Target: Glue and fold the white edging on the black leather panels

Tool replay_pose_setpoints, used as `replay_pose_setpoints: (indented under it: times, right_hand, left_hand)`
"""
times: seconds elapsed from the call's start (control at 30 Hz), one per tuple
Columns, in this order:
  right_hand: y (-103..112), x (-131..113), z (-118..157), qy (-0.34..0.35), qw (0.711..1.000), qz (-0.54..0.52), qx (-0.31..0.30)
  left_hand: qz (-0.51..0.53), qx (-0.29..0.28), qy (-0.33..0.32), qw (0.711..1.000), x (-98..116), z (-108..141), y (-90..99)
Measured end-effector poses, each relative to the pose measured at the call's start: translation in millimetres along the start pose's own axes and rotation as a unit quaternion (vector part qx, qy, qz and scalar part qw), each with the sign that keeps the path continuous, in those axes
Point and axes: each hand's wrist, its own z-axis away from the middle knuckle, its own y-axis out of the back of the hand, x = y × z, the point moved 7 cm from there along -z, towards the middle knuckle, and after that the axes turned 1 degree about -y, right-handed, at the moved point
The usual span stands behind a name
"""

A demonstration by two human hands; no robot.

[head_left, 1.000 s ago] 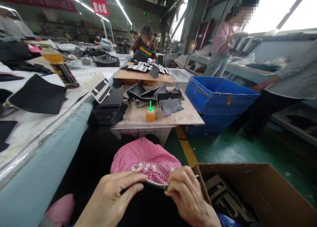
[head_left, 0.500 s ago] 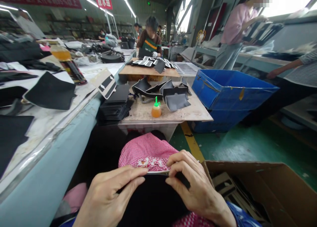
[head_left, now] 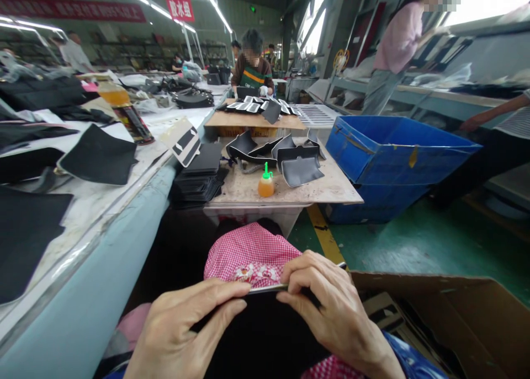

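My left hand (head_left: 188,318) and my right hand (head_left: 325,302) both pinch the far edge of a black sheet piece (head_left: 260,335) over my lap. A thin pale strip shows along that edge, between my fingertips. The near part of the piece is dark, and its lower end runs out of view. Beneath it is a red-and-white checked apron (head_left: 248,246). On the board in front stand a small glue bottle (head_left: 266,187) with a green nozzle and orange liquid, and several curved black pieces (head_left: 300,169).
A stack of black sheets (head_left: 199,180) stands left of the glue bottle. The long worktable (head_left: 124,219) runs along my left, with a larger bottle (head_left: 130,117) on it. To the right are a blue bin (head_left: 372,169) and an open cardboard box (head_left: 467,296). A co-worker (head_left: 252,70) sits opposite.
The view has shifted slightly, so the scene sits a little further right. My right hand's fingers have closed a little more along the edge. Both hands keep hold of the black sheet piece.
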Motion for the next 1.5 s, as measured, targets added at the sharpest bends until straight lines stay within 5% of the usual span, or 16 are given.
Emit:
replay_pose_setpoints:
  times: [0.33, 0.73, 0.9, 1.13, 1.37, 1.5]
  right_hand:
    - [0.0, 12.4, -6.5, -0.061, 0.997, -0.052, -0.009]
    - [1.7, 15.0, -16.6, -0.106, 0.987, -0.110, -0.040]
    - [-1.3, 19.6, -16.1, -0.124, 0.983, -0.122, -0.052]
    - [-0.9, 23.9, -17.6, -0.165, 0.978, -0.107, -0.077]
    - [-0.2, 17.0, -22.8, -0.118, 0.990, -0.043, -0.059]
    - [-0.7, 13.0, -26.1, -0.089, 0.995, 0.003, -0.043]
  left_hand:
    - [0.033, -0.015, 0.038, 0.999, -6.8, -2.8, -0.8]
    - [0.123, -0.026, 0.202, 0.971, -25.9, 0.1, -3.1]
    - [0.122, -0.030, 0.170, 0.977, -22.5, -3.7, -0.4]
    - [0.098, 0.045, 0.073, 0.991, -6.9, -11.7, 1.9]
    - [-0.032, 0.097, -0.054, 0.993, 5.5, -21.1, 5.3]
    - [-0.180, 0.124, -0.129, 0.967, 13.2, -23.5, 5.0]
